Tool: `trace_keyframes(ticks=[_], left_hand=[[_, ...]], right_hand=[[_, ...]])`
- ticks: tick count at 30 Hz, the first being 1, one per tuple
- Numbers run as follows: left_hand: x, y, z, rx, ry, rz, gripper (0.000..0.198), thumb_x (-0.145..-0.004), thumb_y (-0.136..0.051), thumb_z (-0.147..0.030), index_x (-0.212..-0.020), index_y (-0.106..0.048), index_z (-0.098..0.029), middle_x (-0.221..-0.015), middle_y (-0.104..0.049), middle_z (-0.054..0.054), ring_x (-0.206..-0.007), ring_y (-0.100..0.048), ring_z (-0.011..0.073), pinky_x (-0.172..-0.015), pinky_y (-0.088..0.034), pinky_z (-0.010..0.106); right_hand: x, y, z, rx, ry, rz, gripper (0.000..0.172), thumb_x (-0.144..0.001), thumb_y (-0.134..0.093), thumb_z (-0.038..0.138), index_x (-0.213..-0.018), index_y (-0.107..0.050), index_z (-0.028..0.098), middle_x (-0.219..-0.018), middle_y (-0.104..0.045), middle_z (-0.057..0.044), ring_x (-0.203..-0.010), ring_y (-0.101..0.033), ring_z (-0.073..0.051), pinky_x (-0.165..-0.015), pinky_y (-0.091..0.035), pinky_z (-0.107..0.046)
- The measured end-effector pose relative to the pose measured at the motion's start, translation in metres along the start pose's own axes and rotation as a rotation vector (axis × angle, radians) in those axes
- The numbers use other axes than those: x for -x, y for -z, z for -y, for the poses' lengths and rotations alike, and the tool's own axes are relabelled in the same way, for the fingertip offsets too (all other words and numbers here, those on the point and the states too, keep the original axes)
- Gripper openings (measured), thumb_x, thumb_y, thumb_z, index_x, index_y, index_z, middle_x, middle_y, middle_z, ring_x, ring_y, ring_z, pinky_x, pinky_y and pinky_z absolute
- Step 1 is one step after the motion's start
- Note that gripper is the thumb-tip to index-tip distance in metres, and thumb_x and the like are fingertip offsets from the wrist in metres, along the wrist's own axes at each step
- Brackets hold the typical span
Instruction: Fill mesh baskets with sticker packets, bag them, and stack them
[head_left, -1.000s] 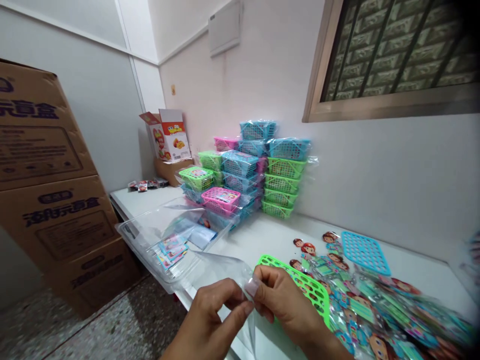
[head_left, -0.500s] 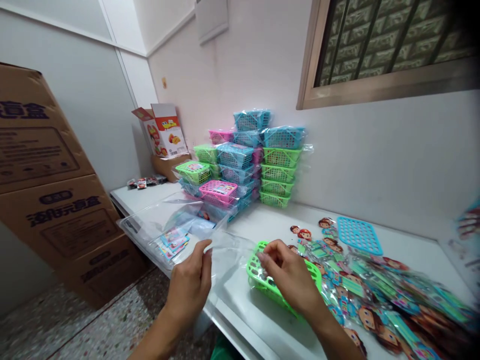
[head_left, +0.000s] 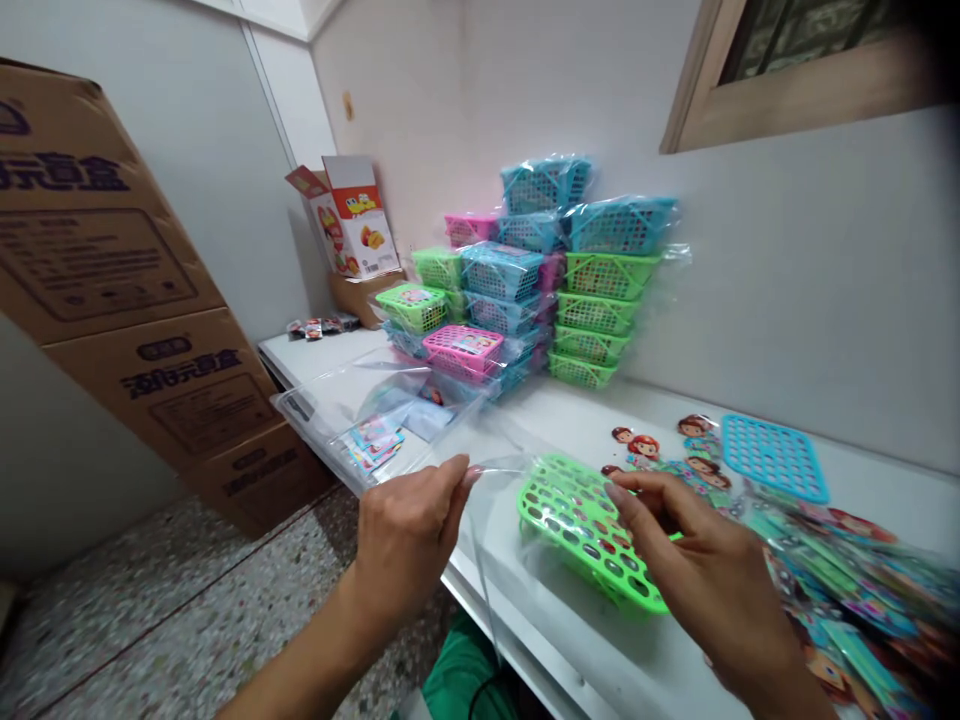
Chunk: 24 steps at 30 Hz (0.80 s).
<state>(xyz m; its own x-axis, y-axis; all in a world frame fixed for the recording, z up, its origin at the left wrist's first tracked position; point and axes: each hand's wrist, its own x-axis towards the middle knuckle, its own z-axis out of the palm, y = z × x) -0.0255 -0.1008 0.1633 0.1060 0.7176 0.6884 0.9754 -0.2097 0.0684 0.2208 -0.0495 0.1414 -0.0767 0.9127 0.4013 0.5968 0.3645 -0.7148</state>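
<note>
My left hand (head_left: 409, 540) pinches the edge of a clear plastic bag (head_left: 495, 500) and holds its mouth apart. My right hand (head_left: 705, 570) grips a bright green plastic basket (head_left: 577, 520), tilted on its side with its latticed bottom facing me, at the bag's opening. The basket hovers just above the white table (head_left: 570, 640). Whether the basket is partly inside the bag I cannot tell.
Stacks of wrapped blue, green and pink baskets (head_left: 555, 280) stand against the wall. A clear tray with cards (head_left: 367, 430) sits at the table's left edge. Cartoon sticker packs (head_left: 825, 580) and a blue lattice lid (head_left: 772, 455) lie right. Big cardboard boxes (head_left: 127, 290) stand left on the floor.
Both hands were pinching the bag together a second ago. The right hand then took hold of the green basket, tipped it up and brought it toward the bag, which the left hand holds apart.
</note>
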Motion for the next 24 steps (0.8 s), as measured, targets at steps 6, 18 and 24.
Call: trace_keyframes(ticks=[6, 18, 24], left_hand=[[0.012, -0.021, 0.011, 0.112, 0.156, 0.102, 0.026, -0.092, -0.047, -0.036, -0.104, -0.063, -0.021, -0.087, -0.072, 0.004, -0.075, -0.068, 0.0159, -0.067, -0.048, 0.024], [0.017, -0.072, 0.013, 0.222, 0.456, 0.092, 0.022, -0.093, -0.040, -0.033, -0.100, -0.059, -0.022, -0.082, -0.070, 0.002, -0.072, -0.067, 0.0179, -0.061, -0.045, 0.026], [0.016, -0.085, 0.015, 0.145, 0.384, 0.181, 0.022, -0.093, -0.038, -0.030, -0.100, -0.058, -0.022, -0.074, -0.068, 0.002, -0.065, -0.066, 0.0178, -0.057, -0.039, 0.026]], right_hand=[[0.005, -0.022, -0.020, 0.075, 0.125, 0.188, 0.025, -0.092, -0.044, 0.045, -0.091, -0.062, 0.026, -0.075, -0.067, 0.000, -0.066, -0.061, -0.016, -0.063, -0.040, -0.028], [-0.049, -0.046, -0.079, 0.105, 0.000, 0.343, 0.054, -0.091, -0.037, 0.052, -0.128, -0.049, 0.015, -0.121, -0.060, -0.015, -0.110, -0.055, -0.027, -0.091, -0.041, -0.039], [-0.072, -0.061, -0.133, 0.425, -0.028, 0.572, 0.051, -0.091, -0.031, 0.055, -0.103, -0.058, 0.013, -0.098, -0.065, -0.016, -0.091, -0.060, -0.028, -0.077, -0.040, -0.037]])
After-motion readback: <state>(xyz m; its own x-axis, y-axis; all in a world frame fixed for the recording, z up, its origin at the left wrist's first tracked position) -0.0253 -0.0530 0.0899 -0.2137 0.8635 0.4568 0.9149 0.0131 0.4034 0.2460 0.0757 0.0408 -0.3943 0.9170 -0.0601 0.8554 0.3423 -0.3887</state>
